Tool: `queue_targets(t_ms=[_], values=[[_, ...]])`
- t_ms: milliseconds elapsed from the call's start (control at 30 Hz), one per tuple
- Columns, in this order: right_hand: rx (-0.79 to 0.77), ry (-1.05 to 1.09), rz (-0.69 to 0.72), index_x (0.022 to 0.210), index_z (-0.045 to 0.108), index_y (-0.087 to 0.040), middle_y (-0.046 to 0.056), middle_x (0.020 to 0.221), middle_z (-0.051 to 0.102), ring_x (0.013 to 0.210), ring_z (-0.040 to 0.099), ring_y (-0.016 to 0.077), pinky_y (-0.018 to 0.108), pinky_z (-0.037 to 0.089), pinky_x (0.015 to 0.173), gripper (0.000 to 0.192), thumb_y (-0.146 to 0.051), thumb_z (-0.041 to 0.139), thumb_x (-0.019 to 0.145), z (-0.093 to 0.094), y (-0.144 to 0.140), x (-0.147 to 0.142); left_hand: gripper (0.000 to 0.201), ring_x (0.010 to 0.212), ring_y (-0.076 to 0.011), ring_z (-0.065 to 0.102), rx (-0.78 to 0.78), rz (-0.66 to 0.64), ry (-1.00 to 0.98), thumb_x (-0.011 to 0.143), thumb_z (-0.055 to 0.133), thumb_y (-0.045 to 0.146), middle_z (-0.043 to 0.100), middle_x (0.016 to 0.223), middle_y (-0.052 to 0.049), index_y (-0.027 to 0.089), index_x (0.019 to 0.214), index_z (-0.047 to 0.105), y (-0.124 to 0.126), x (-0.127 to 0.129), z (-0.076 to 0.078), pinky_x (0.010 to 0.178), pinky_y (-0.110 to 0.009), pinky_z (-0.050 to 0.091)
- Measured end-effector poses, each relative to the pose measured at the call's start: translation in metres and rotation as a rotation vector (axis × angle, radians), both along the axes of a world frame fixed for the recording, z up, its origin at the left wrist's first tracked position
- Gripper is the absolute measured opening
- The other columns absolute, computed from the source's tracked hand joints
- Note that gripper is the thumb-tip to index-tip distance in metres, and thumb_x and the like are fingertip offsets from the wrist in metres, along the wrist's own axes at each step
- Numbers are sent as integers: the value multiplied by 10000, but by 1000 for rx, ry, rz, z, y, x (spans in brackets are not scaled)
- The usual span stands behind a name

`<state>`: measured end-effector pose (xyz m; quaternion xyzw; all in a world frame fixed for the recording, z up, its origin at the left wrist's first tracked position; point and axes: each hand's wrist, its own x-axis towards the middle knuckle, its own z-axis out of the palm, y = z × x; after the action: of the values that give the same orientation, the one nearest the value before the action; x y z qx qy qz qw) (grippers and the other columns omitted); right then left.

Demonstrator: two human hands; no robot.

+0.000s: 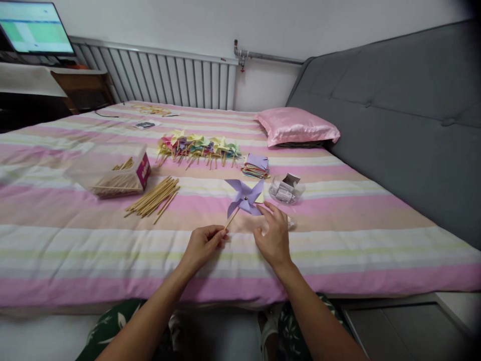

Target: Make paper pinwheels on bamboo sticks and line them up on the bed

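Both hands work over the striped bed [75, 240]: the left hand [203, 245] pinches the lower end of a thin wooden stick, and the right hand [273, 235] rests half open, its fingertips touching the lower right blade of the purple pinwheel [245, 196] that sits on top of that stick. Behind it lie a row of finished pinwheels [199, 145], a stack of coloured paper squares [256, 166] and a small clear packet [286, 189]. To the left are loose sticks [154, 198] and a clear box of sticks [112, 173]. A pink pillow [296, 126] lies against the grey headboard [394, 110]. The pinwheel has four folded blades pinned at the centre and tilts over the bedcover, in front of the right hand.
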<state>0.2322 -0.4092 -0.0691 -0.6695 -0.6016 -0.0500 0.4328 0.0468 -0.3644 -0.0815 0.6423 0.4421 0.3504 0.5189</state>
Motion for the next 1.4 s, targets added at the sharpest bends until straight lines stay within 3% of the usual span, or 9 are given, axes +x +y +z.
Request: queue_targets(t_ms=[400,700,867,1033,1133,1233,1400], values=[[5,25,246,1260,509,-122,123,1223,551,1152,460,247,417,397,1006,616,-53,481,649,-3,-1,-11,282,543,-128,549,-2,-6,-13,753,595,379,685,694,-64,115,796,682,-1,0,4,538,-229,422],[-20,53,344,1270,497,-121,125,1227,552,1143,468,243,414,408,1001,590,-82,499,680,1,-3,-12,279,542,-125,548,10,-15,-15,756,593,381,679,683,-58,118,781,682,0,1,4,544,-225,419],[-21,121,330,1228,534,-121,123,1201,583,1125,496,242,420,406,994,559,-74,492,673,1,-3,-12,287,531,-127,549,-7,-3,-11,741,599,396,677,672,-51,123,770,682,-2,2,8,537,-227,418],[-67,501,253,1102,597,-155,109,1103,647,995,595,236,424,459,891,429,-135,532,679,1,1,-7,296,532,-135,554,-14,5,6,731,602,405,681,669,-49,128,793,685,-2,2,8,525,-232,422],[-70,855,318,1026,607,-163,100,1058,666,968,615,218,399,460,878,329,-233,599,704,3,2,-7,290,540,-138,564,1,-14,12,743,595,398,685,670,-50,128,795,687,-2,2,7,535,-234,430],[-37,1168,384,914,634,-162,76,960,690,931,626,200,359,465,846,256,-314,650,709,5,3,-9,282,554,-143,573,30,-85,27,768,574,386,695,695,-58,130,801,688,-3,2,6,549,-237,436],[79,1495,308,715,636,-162,17,789,676,737,615,145,288,483,709,182,-295,730,633,6,4,-7,261,587,-141,571,83,-215,81,813,522,328,693,721,-64,133,807,696,-7,2,8,562,-225,422]])
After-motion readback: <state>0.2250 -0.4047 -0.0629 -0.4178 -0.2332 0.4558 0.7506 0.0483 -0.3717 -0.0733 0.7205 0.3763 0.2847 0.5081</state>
